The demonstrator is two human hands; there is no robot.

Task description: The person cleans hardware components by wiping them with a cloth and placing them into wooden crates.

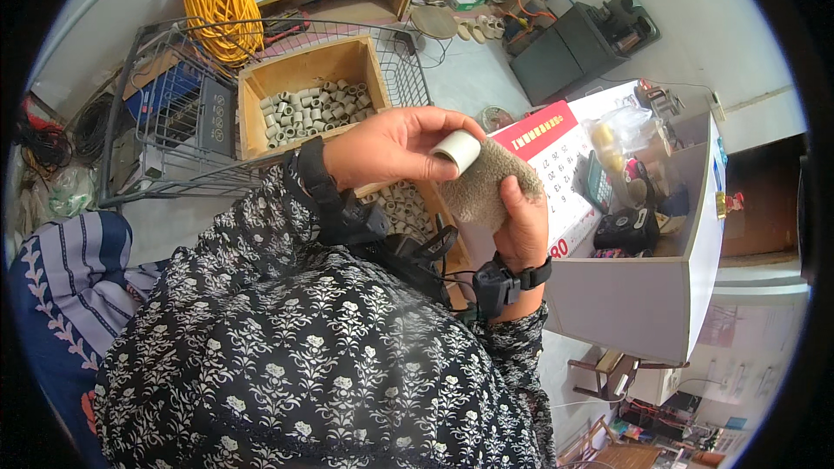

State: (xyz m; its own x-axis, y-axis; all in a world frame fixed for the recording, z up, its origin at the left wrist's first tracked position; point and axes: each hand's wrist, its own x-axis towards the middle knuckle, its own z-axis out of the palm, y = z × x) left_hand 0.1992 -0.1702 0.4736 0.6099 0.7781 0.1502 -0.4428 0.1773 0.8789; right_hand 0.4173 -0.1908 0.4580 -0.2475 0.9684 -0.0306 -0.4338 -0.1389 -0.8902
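Observation:
Between the thumb and fingers of my left hand (397,143) is a short white plastic pipe coupling (460,151), its open end facing down and left. My right hand (524,215) grips a greyish-brown terry cloth (485,192), which touches the coupling's right side. Many similar couplings (316,111) lie in a wooden box (306,58) beyond my left hand. Below my hands, a second wooden box (449,228) holds more small fittings (404,208), partly hidden by my forearm and the cloth.
A wire basket cart (124,117) surrounds the first box, with a coil of yellow cable (218,6) at its far side. To the right, a wall calendar sheet (554,163) lies beside an open white drawer (619,299) full of odds and ends. A dark cabinet (560,55) stands farther off.

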